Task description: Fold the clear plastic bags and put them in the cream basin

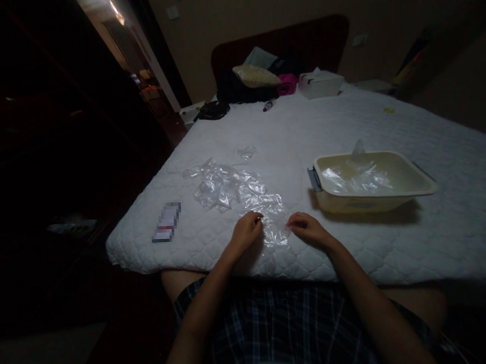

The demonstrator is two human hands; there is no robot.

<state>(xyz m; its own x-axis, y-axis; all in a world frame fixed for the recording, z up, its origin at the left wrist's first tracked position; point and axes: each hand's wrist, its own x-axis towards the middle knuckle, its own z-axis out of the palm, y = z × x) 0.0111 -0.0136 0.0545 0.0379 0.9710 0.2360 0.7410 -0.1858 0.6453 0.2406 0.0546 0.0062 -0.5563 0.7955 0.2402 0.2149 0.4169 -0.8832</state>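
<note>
A piece of thin clear plastic (275,231), perhaps a bag or a disposable glove, lies spread on the white quilted bed in front of me. My left hand (246,231) is at its left edge, fingers curled and pinching the film. At the right edge, my right hand (308,227) pinches it between thumb and fingertips. A loose heap of crumpled clear plastic pieces (219,185) lies beyond my left hand and reaches up to the piece. To the right stands a cream plastic basin (371,203) with more clear plastic (346,181) inside.
A pixelated flat item (167,222) lies left of my hands. Toward the headboard (282,48) are a beige pillow-like bundle (256,76), a magenta roll (287,84), a white box (320,85) and a dark bag (213,110). The bed's front edge (286,275) is at my lap.
</note>
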